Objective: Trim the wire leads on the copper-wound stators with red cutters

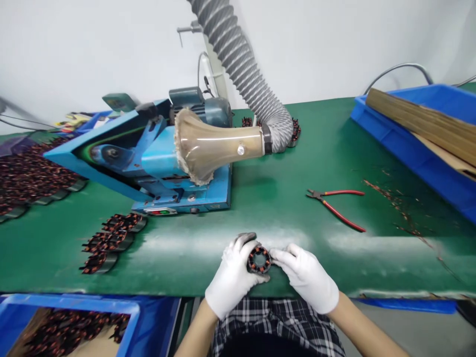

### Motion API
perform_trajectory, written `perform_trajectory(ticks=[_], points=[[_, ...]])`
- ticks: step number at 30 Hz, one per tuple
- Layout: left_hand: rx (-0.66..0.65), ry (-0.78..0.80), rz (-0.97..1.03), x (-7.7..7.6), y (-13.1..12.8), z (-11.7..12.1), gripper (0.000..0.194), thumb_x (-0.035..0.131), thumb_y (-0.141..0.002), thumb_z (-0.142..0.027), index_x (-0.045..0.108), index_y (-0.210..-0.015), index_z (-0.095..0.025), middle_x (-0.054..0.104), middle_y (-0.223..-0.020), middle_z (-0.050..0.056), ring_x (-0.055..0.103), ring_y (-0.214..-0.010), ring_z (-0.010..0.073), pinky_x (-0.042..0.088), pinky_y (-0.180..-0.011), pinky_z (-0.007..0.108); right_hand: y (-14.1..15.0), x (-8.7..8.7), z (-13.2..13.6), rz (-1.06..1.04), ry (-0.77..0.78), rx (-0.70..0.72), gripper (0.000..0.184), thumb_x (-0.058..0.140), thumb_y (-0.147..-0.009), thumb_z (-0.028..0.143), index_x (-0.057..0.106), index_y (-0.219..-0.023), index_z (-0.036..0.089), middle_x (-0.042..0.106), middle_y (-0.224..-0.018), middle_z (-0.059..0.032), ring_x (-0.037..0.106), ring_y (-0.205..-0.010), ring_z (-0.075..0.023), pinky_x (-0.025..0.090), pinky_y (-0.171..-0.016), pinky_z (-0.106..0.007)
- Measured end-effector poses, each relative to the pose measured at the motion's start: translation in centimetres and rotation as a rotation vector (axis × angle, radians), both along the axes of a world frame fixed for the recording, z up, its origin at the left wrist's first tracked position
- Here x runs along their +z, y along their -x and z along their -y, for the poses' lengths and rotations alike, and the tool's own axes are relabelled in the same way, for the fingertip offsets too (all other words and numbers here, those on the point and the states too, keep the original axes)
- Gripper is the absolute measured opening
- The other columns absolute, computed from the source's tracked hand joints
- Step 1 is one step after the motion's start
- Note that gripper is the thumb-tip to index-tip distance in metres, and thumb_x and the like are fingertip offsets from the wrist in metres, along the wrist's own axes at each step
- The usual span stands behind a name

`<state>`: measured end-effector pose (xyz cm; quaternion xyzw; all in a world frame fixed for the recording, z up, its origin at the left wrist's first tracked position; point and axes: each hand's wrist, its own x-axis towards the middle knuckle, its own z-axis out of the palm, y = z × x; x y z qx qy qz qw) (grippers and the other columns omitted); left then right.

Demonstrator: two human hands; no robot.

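Head view, lower centre: left hand (234, 273) grips a ring (260, 270); right hand (308, 276) at its edge, pinch unclear. Probably stiff, light, windings (267, 259) delicate: best held by the rim.

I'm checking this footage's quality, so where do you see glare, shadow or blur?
In the head view, pale glare streaks the front of the green table; in the same head view, a soft dark patch, likely shadow, lies below the tan hood; in the head view, the pile of parts at far left looks smeared, while the ring in the left hand is clearer.
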<state>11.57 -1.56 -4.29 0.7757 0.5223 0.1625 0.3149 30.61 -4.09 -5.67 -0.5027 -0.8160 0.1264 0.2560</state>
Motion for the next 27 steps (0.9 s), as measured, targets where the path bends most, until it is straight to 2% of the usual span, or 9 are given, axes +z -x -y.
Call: perform_trajectory(ticks=[3,6,9,12,16,19,21,23,27], points=[[0.032,-0.010,0.117,-0.3,-0.4,0.3,0.062,0.078,-0.053,-0.019,0.049,-0.107,-0.023,0.046,-0.125,0.009,0.042,-0.117,0.0292,0.034,-0.098,0.050,-0.2,1.0,0.2,0.039,-0.088,-0.001,0.036,0.031,-0.087,0.008,0.064,-0.099,0.016,0.047,-0.063,-0.0034,0.045,-0.050,-0.0132,0.039,-0.047,-0.023],[0.120,0.129,0.311,0.5,-0.9,1.1,0.058,0.069,-0.063,-0.014,0.044,-0.115,-0.023,0.051,-0.120,0.008,0.052,-0.108,0.0231,0.040,-0.095,0.045,-0.1,3.0,-0.1,-0.115,-0.007,-0.030,0.031,0.035,-0.086,0.011,0.065,-0.091,0.017,0.048,-0.066,-0.0039,0.046,-0.053,-0.0134,0.041,-0.050,-0.023],[0.142,0.176,0.539,1.8,-1.1,1.9,0.049,0.063,-0.062,-0.007,0.050,-0.106,-0.024,0.057,-0.107,0.003,0.056,-0.099,0.0191,0.048,-0.087,0.036,0.4,5.0,-0.8,-0.323,0.265,-0.075,0.025,0.044,-0.083,0.017,0.063,-0.067,0.020,0.048,-0.061,-0.0011,0.048,-0.057,-0.0143,0.042,-0.056,-0.025],[0.084,0.018,0.628,3.0,-0.7,2.2,0.024,0.061,-0.066,-0.008,0.058,-0.084,-0.023,0.057,-0.099,0.002,0.057,-0.095,0.0183,0.049,-0.084,0.033,0.8,6.2,-1.3,-0.558,0.629,-0.106,0.024,0.051,-0.076,0.020,0.051,-0.052,0.018,0.042,-0.054,0.0027,0.045,-0.049,-0.0118,0.038,-0.049,-0.023],[0.056,-0.187,0.411,3.8,0.1,2.2,0.051,0.054,-0.070,-0.003,0.049,-0.114,-0.027,0.048,-0.119,0.006,0.043,-0.116,0.0215,0.038,-0.098,0.040,0.7,6.8,-1.3,-0.785,0.939,-0.127,0.026,0.052,-0.072,0.028,0.043,-0.050,0.018,0.038,-0.046,0.0055,0.037,-0.039,-0.0088,0.029,-0.041,-0.022],[-0.057,-0.059,0.399,4.2,0.3,1.9,0.053,0.052,-0.068,0.000,0.050,-0.111,-0.030,0.053,-0.114,0.003,0.049,-0.109,0.0188,0.043,-0.094,0.036,0.8,6.7,-1.0,-0.728,0.840,-0.174,0.022,0.050,-0.073,0.026,0.047,-0.053,0.018,0.041,-0.049,0.0040,0.040,-0.042,-0.0100,0.031,-0.043,-0.022],[-0.111,0.057,0.468,4.4,0.2,1.8,0.040,0.055,-0.067,-0.002,0.057,-0.097,-0.028,0.058,-0.102,0.002,0.054,-0.101,0.0187,0.047,-0.087,0.033,1.0,6.7,-0.9,-0.615,0.645,-0.228,0.023,0.048,-0.075,0.024,0.052,-0.053,0.018,0.044,-0.056,0.0016,0.045,-0.051,-0.0122,0.034,-0.048,-0.023],[-0.094,0.044,0.501,4.6,0.0,1.9,0.027,0.057,-0.068,-0.005,0.061,-0.086,-0.026,0.058,-0.098,0.002,0.054,-0.100,0.0196,0.047,-0.087,0.034,1.1,6.7,-0.7,-0.586,0.553,-0.270,0.023,0.048,-0.075,0.024,0.055,-0.054,0.018,0.046,-0.059,0.0005,0.047,-0.054,-0.0131,0.036,-0.051,-0.024],[0.061,-0.163,0.359,4.4,-0.5,1.9,0.052,0.063,-0.064,-0.007,0.052,-0.111,-0.025,0.048,-0.118,0.007,0.041,-0.117,0.0242,0.037,-0.099,0.041,1.2,7.0,-0.5,-0.873,0.814,-0.243,0.021,0.051,-0.073,0.028,0.051,-0.056,0.018,0.044,-0.051,0.0037,0.042,-0.044,-0.0101,0.035,-0.046,-0.023]])
